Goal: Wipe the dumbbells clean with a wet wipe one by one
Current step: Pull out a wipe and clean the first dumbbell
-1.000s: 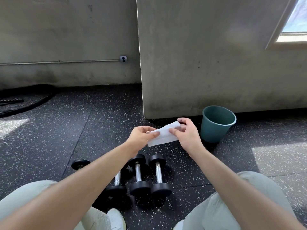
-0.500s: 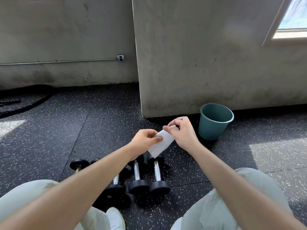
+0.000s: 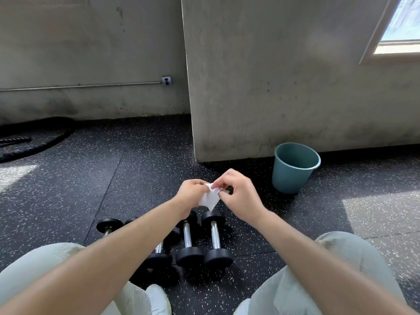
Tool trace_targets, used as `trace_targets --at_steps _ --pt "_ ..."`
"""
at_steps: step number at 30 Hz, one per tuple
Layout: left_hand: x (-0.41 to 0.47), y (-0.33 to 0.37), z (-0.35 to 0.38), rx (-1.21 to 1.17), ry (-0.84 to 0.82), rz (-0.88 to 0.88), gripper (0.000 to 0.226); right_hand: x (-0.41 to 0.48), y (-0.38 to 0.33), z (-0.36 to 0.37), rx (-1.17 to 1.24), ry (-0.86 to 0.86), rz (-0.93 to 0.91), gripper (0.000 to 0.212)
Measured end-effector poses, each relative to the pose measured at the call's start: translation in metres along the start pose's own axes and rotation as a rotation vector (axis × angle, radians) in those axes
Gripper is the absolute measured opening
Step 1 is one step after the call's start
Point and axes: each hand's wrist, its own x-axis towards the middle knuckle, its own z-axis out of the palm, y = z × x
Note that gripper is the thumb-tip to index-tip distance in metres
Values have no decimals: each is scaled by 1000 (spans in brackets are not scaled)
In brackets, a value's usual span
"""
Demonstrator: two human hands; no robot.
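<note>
Above round-ended dumbbells [image 3: 214, 237], both hands [image 3: 192, 197] [image 3: 238, 196] pinching crumpled white wipe [image 3: 209, 198]

Occlusion: left forearm [image 3: 127, 248] covers much of the two leftmost dumbbells [image 3: 106, 225]. The wet wipe [image 3: 208, 198] is bunched between left hand [image 3: 191, 196] and right hand [image 3: 238, 196]; full extent unreadable. Cut-offs: window [image 3: 400, 26] by the right edge, rope [image 3: 34, 146] by the left edge.

The floor [image 3: 136, 178] is black rubber with little white specks. Four black dumbbells [image 3: 214, 237] with shiny bars lie on it side by side. A blue-green bucket [image 3: 288, 180] stands by the wall. A thick black rope [image 3: 38, 149] lies far left.
</note>
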Motion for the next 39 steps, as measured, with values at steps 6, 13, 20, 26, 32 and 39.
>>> trace_targets --at_steps 6,13,20,26,32,39 --pt "-1 12 -4 -429 -92 -102 27 -7 -3 10 -258 -113 -130 19" --pt "-16 24 -2 -308 -81 41 21 8 -20 -20 -144 49 133 23" --pt "-12 50 -11 -271 -198 140 28 50 -23 -59 365 -270 431 21" --pt "45 52 -15 52 -235 104 27 83 33 -43 248 -262 458 12" --pt "122 1 -9 628 -244 94 11 97 109 4 -98 -412 301 14" --pt "186 -131 -2 1020 -479 -22 14 27 221 90 -361 -672 320 22"
